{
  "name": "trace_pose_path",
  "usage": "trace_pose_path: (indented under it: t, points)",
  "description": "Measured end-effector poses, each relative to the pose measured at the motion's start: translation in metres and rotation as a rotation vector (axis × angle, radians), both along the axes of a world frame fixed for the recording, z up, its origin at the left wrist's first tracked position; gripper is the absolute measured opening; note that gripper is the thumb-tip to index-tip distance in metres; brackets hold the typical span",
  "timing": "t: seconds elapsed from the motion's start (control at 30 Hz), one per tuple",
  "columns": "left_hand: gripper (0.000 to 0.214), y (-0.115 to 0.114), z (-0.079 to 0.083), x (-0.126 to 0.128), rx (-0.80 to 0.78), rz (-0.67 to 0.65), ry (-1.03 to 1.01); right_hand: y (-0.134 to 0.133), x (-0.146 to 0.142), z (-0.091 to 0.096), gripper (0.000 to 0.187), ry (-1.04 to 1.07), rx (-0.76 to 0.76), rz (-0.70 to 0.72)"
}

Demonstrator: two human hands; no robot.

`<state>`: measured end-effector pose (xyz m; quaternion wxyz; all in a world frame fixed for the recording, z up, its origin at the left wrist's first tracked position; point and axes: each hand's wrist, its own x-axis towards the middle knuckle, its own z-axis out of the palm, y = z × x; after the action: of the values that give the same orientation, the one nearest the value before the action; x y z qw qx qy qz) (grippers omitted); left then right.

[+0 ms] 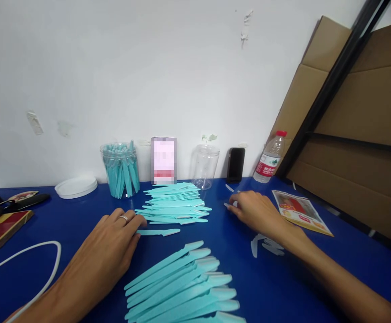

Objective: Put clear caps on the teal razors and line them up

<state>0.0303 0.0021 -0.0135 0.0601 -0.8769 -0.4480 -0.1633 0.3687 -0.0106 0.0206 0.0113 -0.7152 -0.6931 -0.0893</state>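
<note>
I've L hand (116,240) curled at a flat turquoise plastic razor (164,232), mid-table; can't tell if pinching. R hand (254,210) pinches small translucent plastic sliver (226,204). Obstacles: looped white cable (58,255), colourful paper leaflet (301,210) far R. Clear plastic jar (212,163) at far edge; blue tabletop (249,287) shows btwn near turquoise razor pile (182,285) & R forearm.

The place looks like a small packing workshop or workroom. A blue table (81,215) carries batches of matching slim turquoise tools (175,287), and near its back edge a clear jar (121,172) is crammed with more. Behind the table rises a scuffed white wall (114,67) with tape scraps (34,123); right of the table, brown cardboard (377,98) stands by a black frame (328,92).
</note>
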Motion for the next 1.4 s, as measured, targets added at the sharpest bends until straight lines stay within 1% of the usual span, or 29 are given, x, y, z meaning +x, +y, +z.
trace_pose_path:
  t: [0.07,0.13,0.2,0.23,0.27,0.3,0.33,0.4,0.43,0.47,0.53,0.6,0.67,0.9,1.07,1.13,1.27,1.4]
  points:
    - [0.026,-0.001,0.001,0.002,-0.049,-0.025,-0.019,0.002,-0.001,-0.005,0.019,-0.028,-0.015,0.026]
    - [0.027,-0.002,0.002,0.004,-0.06,-0.036,-0.009,0.002,-0.001,-0.006,0.014,-0.01,-0.002,0.051]
    - [0.03,-0.004,0.0,0.005,-0.041,-0.036,0.004,0.0,-0.003,-0.003,0.01,0.055,0.05,0.075]
    - [0.031,-0.005,-0.002,0.006,-0.033,-0.038,-0.011,-0.001,-0.005,-0.001,0.008,0.124,0.08,0.096]
    - [0.032,-0.006,-0.003,0.007,-0.037,-0.04,-0.053,-0.003,-0.008,0.002,0.008,0.237,0.093,0.127]
    - [0.031,-0.008,-0.005,0.007,-0.052,-0.041,-0.113,-0.005,-0.011,0.004,0.007,0.397,0.071,0.167]
    - [0.029,-0.011,-0.006,0.008,-0.071,-0.039,-0.178,-0.007,-0.015,0.005,0.007,0.595,0.017,0.21]
    - [0.026,-0.018,-0.004,0.01,-0.101,-0.022,-0.285,-0.013,-0.026,0.007,0.012,0.996,-0.141,0.288]
    - [0.026,-0.023,-0.002,0.012,-0.116,-0.011,-0.312,-0.016,-0.032,0.007,0.015,1.15,-0.21,0.32]
    - [0.026,-0.027,0.002,0.014,-0.132,-0.003,-0.329,-0.02,-0.039,0.007,0.018,1.26,-0.254,0.346]
    - [0.027,-0.035,0.009,0.019,-0.192,0.007,-0.383,-0.027,-0.051,0.005,0.019,1.377,-0.292,0.384]
    - [0.025,-0.041,0.014,0.022,-0.232,0.009,-0.422,-0.033,-0.06,0.002,0.017,1.438,-0.313,0.401]
    - [0.022,-0.043,0.015,0.024,-0.236,0.009,-0.436,-0.036,-0.065,0.001,0.014,1.482,-0.313,0.402]
    - [0.02,-0.042,0.008,0.023,-0.286,-0.019,-0.428,-0.037,-0.065,-0.001,0.014,1.543,-0.305,0.387]
    - [0.025,-0.045,0.009,0.024,-0.307,-0.022,-0.432,-0.037,-0.065,0.001,0.018,1.596,-0.353,0.351]
    - [0.027,-0.045,0.009,0.023,-0.338,0.003,-0.429,-0.036,-0.064,0.003,0.019,1.608,-0.311,0.311]
    - [0.027,-0.043,0.008,0.019,-0.36,0.027,-0.426,-0.032,-0.06,0.004,0.018,1.611,-0.136,0.25]
    - [0.027,-0.042,0.007,0.02,-0.349,0.026,-0.411,-0.033,-0.061,0.005,0.024,1.636,-0.123,0.264]
